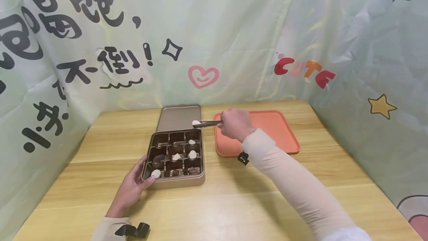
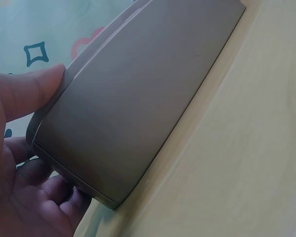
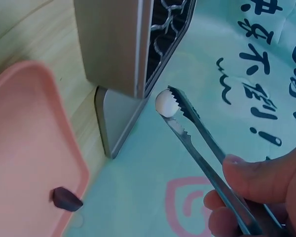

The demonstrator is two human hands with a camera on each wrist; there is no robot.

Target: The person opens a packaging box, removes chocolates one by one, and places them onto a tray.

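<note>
My left hand (image 1: 132, 187) grips the near left corner of a bronze metal box (image 1: 177, 184), thumb on the rim and fingers along the side. Several compartments in its dark insert hold white and dark brown pieces that look like chocolates. In my right hand (image 1: 236, 124) are metal tongs (image 3: 202, 150), pointing left. Their serrated tips pinch a small round white piece (image 3: 166, 103), held above the box's far right corner. The left wrist view shows the box's plain front wall (image 2: 123, 98), with the thumb at its upper edge.
Behind the box lies a flat bronze lid (image 1: 178, 117). An orange tray (image 1: 275, 133) is right of the box, partly under my right arm. On the tray sits a dark brown piece (image 3: 66, 199), visible in the right wrist view. Printed curtains (image 1: 234, 40) stand around the wooden table (image 1: 227, 211).
</note>
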